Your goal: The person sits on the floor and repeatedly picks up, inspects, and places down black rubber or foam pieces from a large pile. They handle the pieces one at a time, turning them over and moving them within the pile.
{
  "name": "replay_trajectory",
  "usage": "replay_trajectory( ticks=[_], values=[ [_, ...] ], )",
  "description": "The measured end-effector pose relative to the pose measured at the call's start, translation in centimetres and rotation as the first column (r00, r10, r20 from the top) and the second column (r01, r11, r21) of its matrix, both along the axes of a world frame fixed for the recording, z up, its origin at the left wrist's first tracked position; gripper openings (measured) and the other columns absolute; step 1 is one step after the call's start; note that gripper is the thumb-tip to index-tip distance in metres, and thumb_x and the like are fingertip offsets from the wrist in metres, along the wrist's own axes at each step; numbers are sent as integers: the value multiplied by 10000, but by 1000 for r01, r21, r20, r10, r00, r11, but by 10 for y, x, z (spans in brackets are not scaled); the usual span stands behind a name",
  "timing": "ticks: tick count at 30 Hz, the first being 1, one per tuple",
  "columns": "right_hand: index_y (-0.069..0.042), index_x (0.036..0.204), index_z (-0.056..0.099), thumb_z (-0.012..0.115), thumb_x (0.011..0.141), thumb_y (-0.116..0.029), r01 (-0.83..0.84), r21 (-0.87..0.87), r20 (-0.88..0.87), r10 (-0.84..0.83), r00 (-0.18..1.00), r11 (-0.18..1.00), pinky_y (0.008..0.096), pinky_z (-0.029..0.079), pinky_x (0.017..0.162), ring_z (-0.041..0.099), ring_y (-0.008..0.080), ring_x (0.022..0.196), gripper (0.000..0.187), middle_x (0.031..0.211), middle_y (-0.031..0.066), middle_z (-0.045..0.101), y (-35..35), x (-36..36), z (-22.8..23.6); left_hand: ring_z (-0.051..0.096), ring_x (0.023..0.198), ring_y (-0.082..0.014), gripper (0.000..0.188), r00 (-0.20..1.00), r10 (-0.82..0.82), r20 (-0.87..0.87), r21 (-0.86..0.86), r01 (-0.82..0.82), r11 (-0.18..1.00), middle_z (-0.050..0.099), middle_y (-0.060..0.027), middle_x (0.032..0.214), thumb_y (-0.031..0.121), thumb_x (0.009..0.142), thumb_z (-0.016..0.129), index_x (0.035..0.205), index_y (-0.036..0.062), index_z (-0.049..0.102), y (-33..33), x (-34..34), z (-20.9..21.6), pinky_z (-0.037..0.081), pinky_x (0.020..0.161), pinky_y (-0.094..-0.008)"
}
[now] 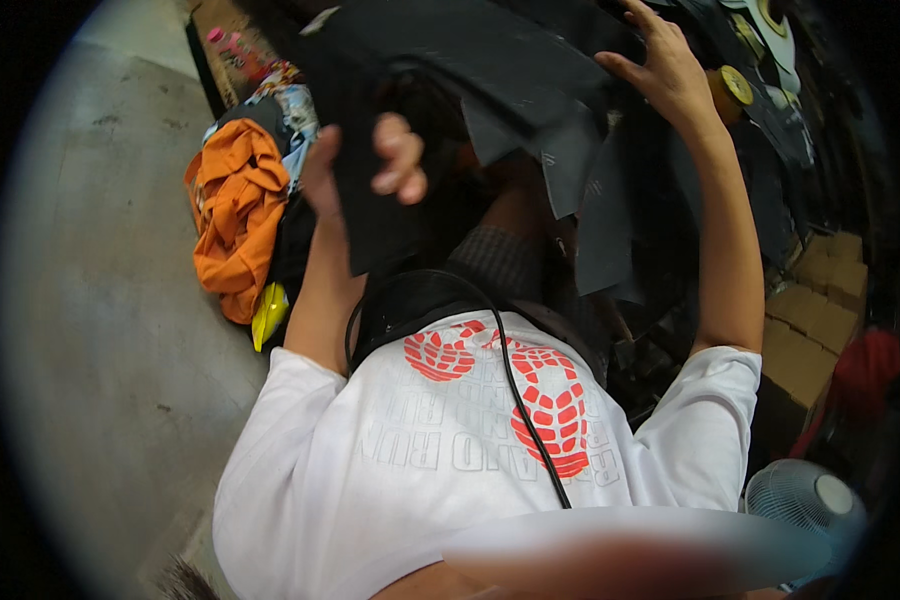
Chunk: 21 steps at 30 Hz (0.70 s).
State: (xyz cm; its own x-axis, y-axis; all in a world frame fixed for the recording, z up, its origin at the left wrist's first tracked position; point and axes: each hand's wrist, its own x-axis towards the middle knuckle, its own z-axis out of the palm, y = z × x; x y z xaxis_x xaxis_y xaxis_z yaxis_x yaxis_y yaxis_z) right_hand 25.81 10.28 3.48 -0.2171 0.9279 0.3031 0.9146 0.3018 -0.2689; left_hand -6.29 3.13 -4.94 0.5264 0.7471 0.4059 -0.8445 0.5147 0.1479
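Observation:
A strip of black sheet material [354,200] hangs in front of my left palm, with my left hand [399,160] wrapped round it. The fingertips, slightly blurred, show on one side of the strip; part of the hand is hidden behind it. My right hand [665,75] is raised at the far right over the dark sheets, its fingers apart and nothing in them. Between the hands spread several black sheets [470,50]. Dark grey cut pieces [604,215] hang down from them toward my lap.
An orange cloth [238,210] lies in a heap at the left, with a yellow packet [269,315] below it. A yellow roll [734,87] sits beside my right wrist. Cardboard boxes [805,330] and a fan [802,495] stand at the right. A black cable [515,385] runs down my shirt.

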Motion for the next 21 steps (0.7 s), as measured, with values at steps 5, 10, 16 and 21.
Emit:
replay_trajectory(
  ticks=[5, 10, 16, 21],
  values=[
    [-148, 1428, 350, 847, 614, -170, 94, -154, 122, -75, 990, 984, 420, 464, 920, 548, 370, 1084, 953, 1157, 193, 576, 8, -31, 3, 634, 775, -290, 549, 886, -8, -464, -74, -30, 997, 621, -167, 794, 415, 897, 494, 1028, -106, 610, 2, 11, -2, 535, 777, -383],
    [-127, 1408, 384, 818, 615, -73, -86, 193, -38, 95, 995, 977, 390, 442, 979, 538, 352, 1140, 905, 1217, 198, 557, 9, -23, 0, 661, 786, -304, 554, 871, -61, -488, -141, -9, 990, 644, -177, 823, 404, 905, 487, 1052, -116, 607, 5, 10, -4, 546, 760, -377],
    [-70, 1379, 430, 800, 591, 14, -40, 621, -51, 91, 995, 783, 378, 450, 982, 544, 333, 1158, 875, 1282, 180, 539, 7, -9, 18, 658, 797, -297, 571, 889, -80, -450, -156, 10, 988, 648, -181, 834, 411, 919, 474, 1065, -128, 592, 8, 12, -5, 542, 781, -390],
    [-78, 1399, 415, 757, 670, -44, 258, 779, -171, -202, 964, 572, 354, 461, 942, 560, 264, 1149, 806, 1255, 181, 561, 2, 42, 46, 644, 801, -280, 575, 933, -85, -349, -180, 22, 983, 638, -170, 833, 422, 935, 458, 1088, -120, 578, 7, 11, -4, 529, 816, -396]
  ],
)
